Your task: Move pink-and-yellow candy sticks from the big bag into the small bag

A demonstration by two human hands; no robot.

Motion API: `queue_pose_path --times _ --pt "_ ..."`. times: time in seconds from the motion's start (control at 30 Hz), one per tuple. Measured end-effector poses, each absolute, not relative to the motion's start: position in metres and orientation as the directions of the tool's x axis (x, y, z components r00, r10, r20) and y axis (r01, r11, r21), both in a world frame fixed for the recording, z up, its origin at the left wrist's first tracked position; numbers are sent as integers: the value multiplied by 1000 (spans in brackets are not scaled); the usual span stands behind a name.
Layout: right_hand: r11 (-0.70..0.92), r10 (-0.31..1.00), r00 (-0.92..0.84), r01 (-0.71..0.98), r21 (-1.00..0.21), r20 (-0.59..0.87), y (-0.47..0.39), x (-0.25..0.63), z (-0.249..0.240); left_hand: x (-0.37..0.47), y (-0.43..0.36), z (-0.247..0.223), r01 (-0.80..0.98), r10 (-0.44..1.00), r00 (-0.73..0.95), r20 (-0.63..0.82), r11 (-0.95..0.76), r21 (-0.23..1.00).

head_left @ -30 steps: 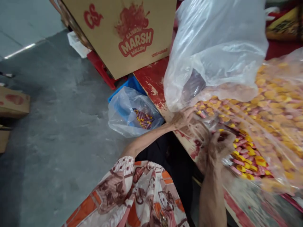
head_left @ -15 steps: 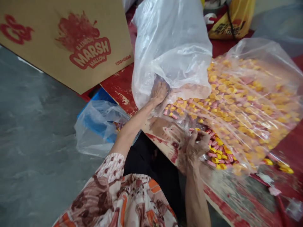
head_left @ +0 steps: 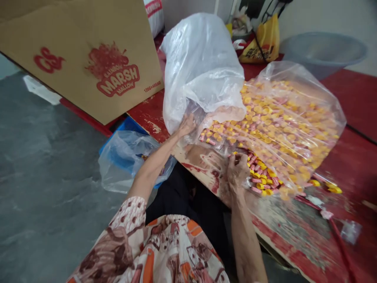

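A large clear bag (head_left: 288,125) full of small pieces with yellow caps and pink bodies lies on the worn red table (head_left: 294,236). Loose pieces (head_left: 262,177) show at its mouth, beside my right hand (head_left: 238,168), whose fingers are curled together; what they hold is too small to make out. To the left stands a big whitish plastic bag (head_left: 203,63). My left hand (head_left: 187,124) is at the open lower end of that bag, fingers bent, and whether they grip anything is not clear.
A cardboard box (head_left: 118,63) stands at the upper left. Below it, a blue container (head_left: 118,151) holds a clear bag (head_left: 126,173). Farther back are a yellow bag (head_left: 263,41) and a translucent basin (head_left: 324,53). A small clear wrapper (head_left: 351,232) lies at the right.
The view has shifted, showing more of the back of the table. My left hand has drawn back a little from the whitish bag's opening. My right hand's fingers are now more curled, near the loose pieces.
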State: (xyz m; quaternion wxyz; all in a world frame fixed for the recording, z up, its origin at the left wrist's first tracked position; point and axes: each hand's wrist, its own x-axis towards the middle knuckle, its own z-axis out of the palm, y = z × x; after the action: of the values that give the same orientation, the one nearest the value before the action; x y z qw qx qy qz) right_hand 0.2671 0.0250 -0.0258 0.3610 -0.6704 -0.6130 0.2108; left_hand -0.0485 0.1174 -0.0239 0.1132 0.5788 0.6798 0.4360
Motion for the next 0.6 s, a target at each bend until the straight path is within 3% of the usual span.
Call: queue_pose_path --times 0.13,0.23,0.43,0.6 --pt "11 974 167 647 -762 155 21 265 -19 -52 85 -14 494 855 -478 202 72 866" --pt "57 951 223 553 -831 214 15 264 -16 -36 63 0 339 855 -493 162 17 941" --pt "-17 972 200 576 -817 121 12 263 -12 21 27 -1 291 976 -127 177 -134 947" --pt "41 969 223 277 -960 106 16 249 5 66 12 -23 250 976 77 206 -218 943"
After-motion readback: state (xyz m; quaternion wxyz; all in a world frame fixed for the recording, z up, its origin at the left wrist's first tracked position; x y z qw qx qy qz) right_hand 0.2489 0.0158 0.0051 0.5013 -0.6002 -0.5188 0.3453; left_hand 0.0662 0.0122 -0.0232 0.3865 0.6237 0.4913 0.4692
